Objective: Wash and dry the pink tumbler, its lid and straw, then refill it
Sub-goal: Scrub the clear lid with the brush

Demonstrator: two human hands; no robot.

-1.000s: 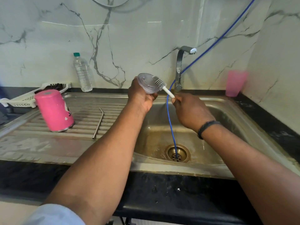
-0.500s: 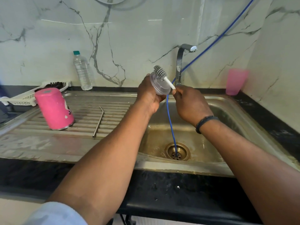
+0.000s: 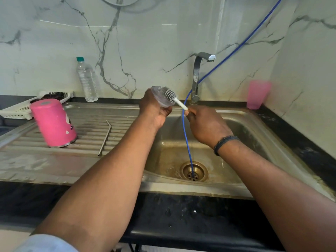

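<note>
Marble wall point(image 3: 145, 42) backs a steel sink point(image 3: 245, 128) with a ridged drainboard point(image 3: 94, 128) set in a black counter point(image 3: 181, 211). Over the basin, near centre, the left hand point(image 3: 154, 110) grips the clear lid point(image 3: 160, 96), fingers curled round its edge. At the lid's 3 o'clock the right hand point(image 3: 205, 124) pinches the white handle of a brush point(image 3: 171, 96), whose bristles press the lid's face. On the drainboard at 9 o'clock the tumbler point(image 3: 53, 122) stands upside down, and the steel straw point(image 3: 105, 137) lies just right of it, apart. At 10 o'clock a bottle point(image 3: 87, 80) stands by the wall beside a white rack point(image 3: 20, 110). A tap point(image 3: 197, 77) rises at 12 o'clock; a blue hose point(image 3: 187, 139) runs from 1 o'clock into the drain point(image 3: 193, 171). A pink cup point(image 3: 257, 93) stands at 2 o'clock.
</note>
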